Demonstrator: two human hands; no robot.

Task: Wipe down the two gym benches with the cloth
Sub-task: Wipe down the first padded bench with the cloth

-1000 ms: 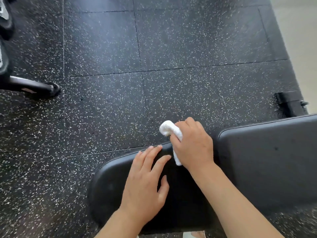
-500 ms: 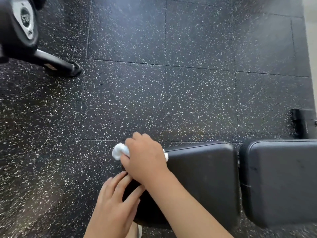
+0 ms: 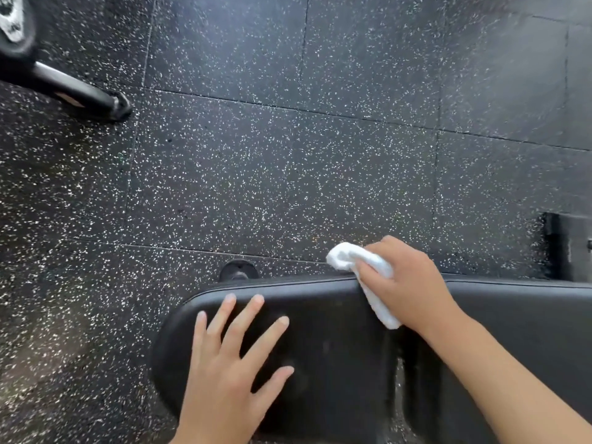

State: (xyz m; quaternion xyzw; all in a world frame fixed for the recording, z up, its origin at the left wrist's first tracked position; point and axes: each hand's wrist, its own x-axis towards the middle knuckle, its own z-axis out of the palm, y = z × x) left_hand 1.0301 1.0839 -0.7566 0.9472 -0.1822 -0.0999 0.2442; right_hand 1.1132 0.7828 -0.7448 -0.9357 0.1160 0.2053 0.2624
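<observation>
A black padded gym bench [image 3: 320, 318] fills the lower middle and right, made of a rounded seat pad and a second pad [image 3: 525, 318] to its right across a narrow gap. My right hand [image 3: 407, 283] grips a crumpled white cloth [image 3: 352, 259] and holds it against the far edge of the bench, near the gap. My left hand [image 3: 230, 357] lies flat on the seat pad with fingers spread. Only this one bench shows.
Black speckled rubber floor tiles [image 3: 288, 155] spread all around. A black machine leg with a rubber foot [image 3: 80, 91] reaches in from the upper left. A round bench foot [image 3: 238, 270] peeks out behind the seat pad. A black frame part [image 3: 567, 248] sits at the right edge.
My right hand has swept the cloth from the left end of the seat pad rightward along its far edge. My left hand has come up flat onto the pad.
</observation>
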